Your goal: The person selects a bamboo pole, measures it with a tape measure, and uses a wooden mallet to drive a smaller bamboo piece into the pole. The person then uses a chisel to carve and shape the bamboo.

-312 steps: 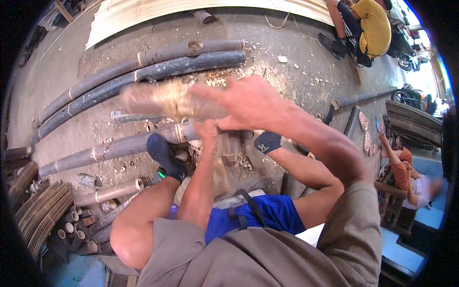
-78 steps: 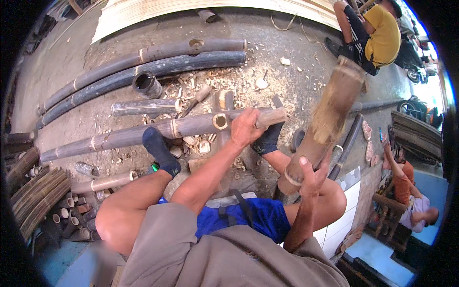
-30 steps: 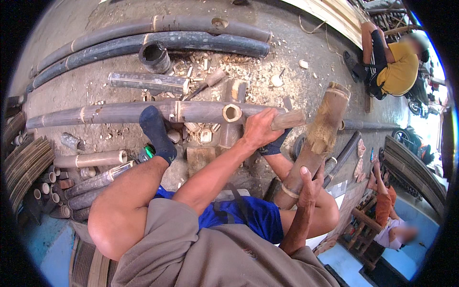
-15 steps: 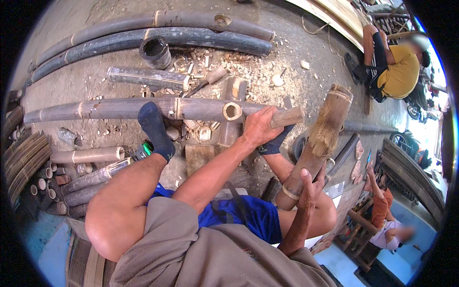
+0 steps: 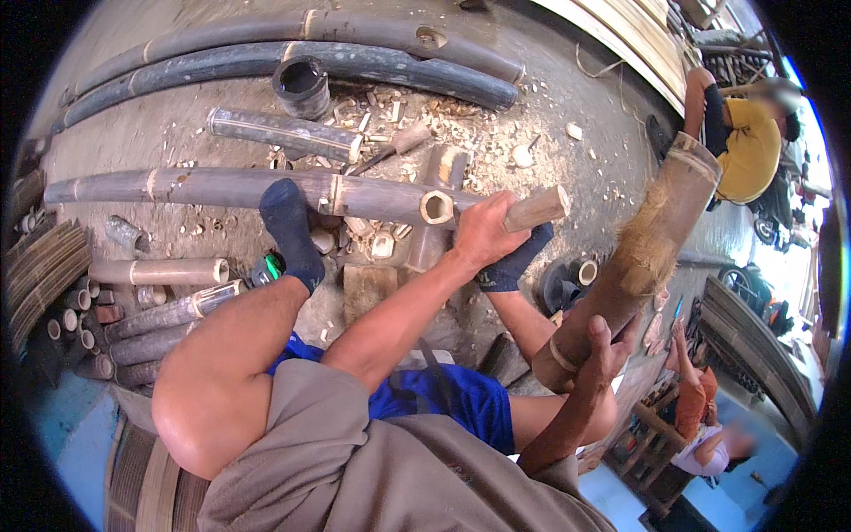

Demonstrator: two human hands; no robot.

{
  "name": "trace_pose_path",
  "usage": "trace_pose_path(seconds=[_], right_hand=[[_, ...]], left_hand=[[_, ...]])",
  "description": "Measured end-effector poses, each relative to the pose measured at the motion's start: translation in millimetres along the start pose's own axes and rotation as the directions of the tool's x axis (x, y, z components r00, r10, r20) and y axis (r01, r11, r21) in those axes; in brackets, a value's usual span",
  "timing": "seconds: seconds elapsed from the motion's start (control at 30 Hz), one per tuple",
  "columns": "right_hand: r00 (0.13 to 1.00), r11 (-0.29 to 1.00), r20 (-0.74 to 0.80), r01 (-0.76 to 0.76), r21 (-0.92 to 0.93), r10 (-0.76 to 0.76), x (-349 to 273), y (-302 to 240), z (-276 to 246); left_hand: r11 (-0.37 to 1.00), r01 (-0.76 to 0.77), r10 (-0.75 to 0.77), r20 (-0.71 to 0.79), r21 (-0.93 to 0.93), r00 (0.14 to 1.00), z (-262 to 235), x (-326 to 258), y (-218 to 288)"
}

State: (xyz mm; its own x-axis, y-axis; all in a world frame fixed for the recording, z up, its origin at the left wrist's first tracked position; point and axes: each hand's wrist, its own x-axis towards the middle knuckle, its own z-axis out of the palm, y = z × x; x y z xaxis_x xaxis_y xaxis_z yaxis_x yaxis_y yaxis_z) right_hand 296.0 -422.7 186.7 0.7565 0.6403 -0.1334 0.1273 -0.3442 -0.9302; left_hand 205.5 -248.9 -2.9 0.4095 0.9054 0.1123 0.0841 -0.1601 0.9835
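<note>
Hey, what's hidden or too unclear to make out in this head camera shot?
- Wooden handle: what it is driven into, hidden by the left hand.
- Thick bamboo section: lower end behind the right hand.
- Long bamboo poles: far ends cut off by the picture's left rim.

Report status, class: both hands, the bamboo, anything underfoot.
Left hand gripping short wooden handle by the bamboo pole end. Right hand holding thick bamboo section upright-tilted. Left foot pinning pole; wood chips scattered around.
</note>
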Motion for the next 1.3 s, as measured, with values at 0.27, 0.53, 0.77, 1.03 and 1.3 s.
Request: trace_pose_path(seconds=[0.27, 0.53, 0.77, 1.03, 1.3], right_hand=[[0.998, 0.997, -0.013, 0.067, -0.032, -0.068, -4, 20, 2], [0.999, 1.0, -0.032, -0.021, -0.022, 0.02, -1, 20, 4], [0.997, 0.997, 0.022, -0.079, -0.02, 0.079, -1, 8, 9], [0.998, 0.998, -0.015, 0.056, -0.03, -0.056, 0, 14, 3], [0.882, 0.839, 0.024, 0.457, -0.295, -0.471, 47, -24, 26]], left_hand=[[1.0, -0.012, 0.011, 0.002, 0.009, 1.0, 1, -4, -7], [1.0, 0.014, -0.013, 0.019, -0.019, 1.0, 2, -3, -1], [0.999, -0.029, 0.029, 0.009, 0.018, 1.0, 3, -2, -5], [0.997, 0.055, -0.055, 0.003, -0.047, 0.998, 3, 0, -10], [0.92, 0.237, -0.278, -0.093, -0.312, 0.956, -2, 15, -6]])
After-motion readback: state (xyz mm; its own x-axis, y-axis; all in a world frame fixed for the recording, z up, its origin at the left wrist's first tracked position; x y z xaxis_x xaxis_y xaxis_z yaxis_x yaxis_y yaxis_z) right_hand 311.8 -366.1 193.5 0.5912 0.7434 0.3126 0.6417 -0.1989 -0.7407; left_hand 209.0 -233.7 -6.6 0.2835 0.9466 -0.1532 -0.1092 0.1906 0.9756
